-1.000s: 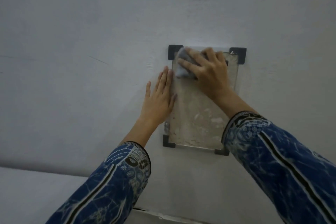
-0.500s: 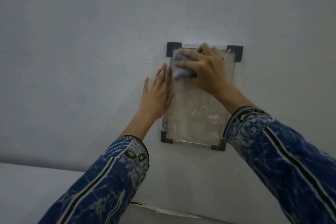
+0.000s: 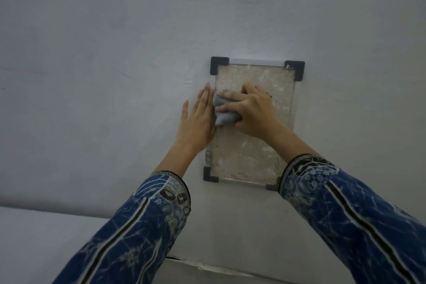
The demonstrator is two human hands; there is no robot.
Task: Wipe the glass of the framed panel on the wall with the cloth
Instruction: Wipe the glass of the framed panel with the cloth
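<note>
A framed glass panel (image 3: 251, 159) hangs on the pale wall, held by black corner brackets, with a mottled beige sheet behind the glass. My right hand (image 3: 253, 110) presses a bunched grey cloth (image 3: 224, 112) against the glass near the panel's left edge, about mid-height. My left hand (image 3: 198, 120) lies flat with fingers spread on the wall, touching the panel's left edge beside the cloth. Both forearms wear blue patterned sleeves. The right sleeve hides the panel's lower right corner.
The plain grey-white wall (image 3: 115, 53) fills the view around the panel. A lighter ledge or surface (image 3: 46, 237) runs along the bottom left, with a dark seam (image 3: 207, 265) below the panel.
My right hand has slid the cloth down from the panel's top left corner to mid-height. My left hand has stayed flat at the left edge.
</note>
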